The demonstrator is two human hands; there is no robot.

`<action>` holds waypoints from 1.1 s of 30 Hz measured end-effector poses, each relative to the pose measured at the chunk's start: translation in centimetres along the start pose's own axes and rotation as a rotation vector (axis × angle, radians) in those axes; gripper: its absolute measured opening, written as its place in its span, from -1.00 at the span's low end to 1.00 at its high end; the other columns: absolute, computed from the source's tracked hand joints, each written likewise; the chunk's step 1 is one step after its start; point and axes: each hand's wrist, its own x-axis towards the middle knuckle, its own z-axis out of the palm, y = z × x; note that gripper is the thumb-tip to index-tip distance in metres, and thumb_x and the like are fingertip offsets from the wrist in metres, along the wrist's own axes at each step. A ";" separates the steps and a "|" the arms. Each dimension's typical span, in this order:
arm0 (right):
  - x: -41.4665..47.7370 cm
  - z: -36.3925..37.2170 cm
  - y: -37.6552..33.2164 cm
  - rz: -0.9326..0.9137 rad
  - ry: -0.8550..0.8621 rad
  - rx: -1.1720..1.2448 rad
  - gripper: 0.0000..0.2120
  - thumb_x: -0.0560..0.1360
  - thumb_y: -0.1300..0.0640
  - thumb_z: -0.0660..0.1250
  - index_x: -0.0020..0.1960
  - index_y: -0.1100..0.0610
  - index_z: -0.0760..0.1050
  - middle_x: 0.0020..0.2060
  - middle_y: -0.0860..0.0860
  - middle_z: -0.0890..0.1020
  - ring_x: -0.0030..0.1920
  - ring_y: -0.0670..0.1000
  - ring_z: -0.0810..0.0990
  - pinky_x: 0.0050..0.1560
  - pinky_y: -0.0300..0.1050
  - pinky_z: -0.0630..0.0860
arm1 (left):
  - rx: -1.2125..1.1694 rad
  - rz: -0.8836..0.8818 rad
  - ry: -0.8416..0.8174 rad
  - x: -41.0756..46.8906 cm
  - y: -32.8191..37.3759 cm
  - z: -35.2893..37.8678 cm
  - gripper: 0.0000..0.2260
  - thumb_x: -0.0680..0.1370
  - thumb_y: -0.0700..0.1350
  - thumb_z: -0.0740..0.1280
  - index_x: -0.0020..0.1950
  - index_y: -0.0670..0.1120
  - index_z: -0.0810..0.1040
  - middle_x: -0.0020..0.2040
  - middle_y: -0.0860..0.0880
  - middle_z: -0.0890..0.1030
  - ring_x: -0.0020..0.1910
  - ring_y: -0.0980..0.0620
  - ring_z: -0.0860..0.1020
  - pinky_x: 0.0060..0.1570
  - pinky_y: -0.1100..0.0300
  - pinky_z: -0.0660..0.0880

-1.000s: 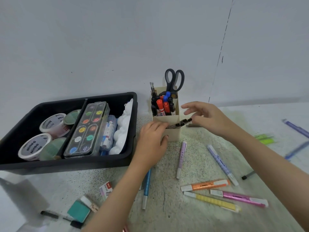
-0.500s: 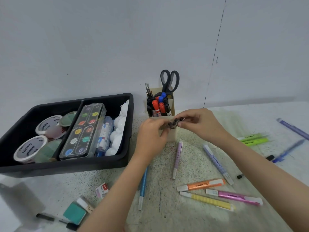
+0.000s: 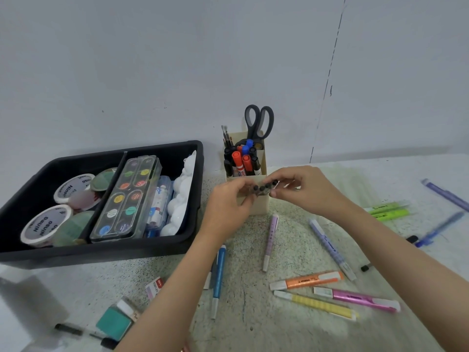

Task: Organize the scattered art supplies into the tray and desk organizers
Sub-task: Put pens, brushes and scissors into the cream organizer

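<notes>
Both hands meet in front of the cream desk organizer (image 3: pixel 261 208), which holds markers, brushes and black scissors (image 3: pixel 258 121). My left hand (image 3: pixel 228 207) and my right hand (image 3: pixel 302 189) together pinch a small bundle of dark-tipped pens (image 3: pixel 265 188) just above the organizer's front compartment. On the left stands the black tray (image 3: pixel 101 252) with tape rolls, a watercolour palette (image 3: pixel 127 199) and a white plaster figure. Loose on the table lie an orange highlighter (image 3: pixel 307 280), a yellow one (image 3: pixel 314 304), a pink one (image 3: pixel 357 299), a lilac pen (image 3: pixel 270 241) and a blue pen (image 3: pixel 218 275).
Green highlighters (image 3: pixel 387 210) and blue and purple pens (image 3: pixel 442 228) lie far right. At the front left are a teal eraser (image 3: pixel 114 323), a small red-and-white box (image 3: pixel 154 287) and a black pen (image 3: pixel 83 334). A grey wall stands close behind the table.
My right hand drew in from beside the organizer to meet my left hand. Both now hold the pen bundle together, raised slightly in front of the organizer.
</notes>
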 end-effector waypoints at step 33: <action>-4.4 -1.1 7.0 0.299 0.346 -0.689 -0.91 0.52 0.07 0.31 -0.08 0.00 0.59 -0.19 -0.09 0.65 -0.10 0.00 0.51 0.07 -0.05 0.18 | -0.227 -0.026 0.056 -7.7 1.4 2.8 -0.72 0.49 -0.35 0.33 -0.06 0.05 0.57 -0.20 0.14 0.61 -0.18 0.15 0.56 -0.19 0.35 0.50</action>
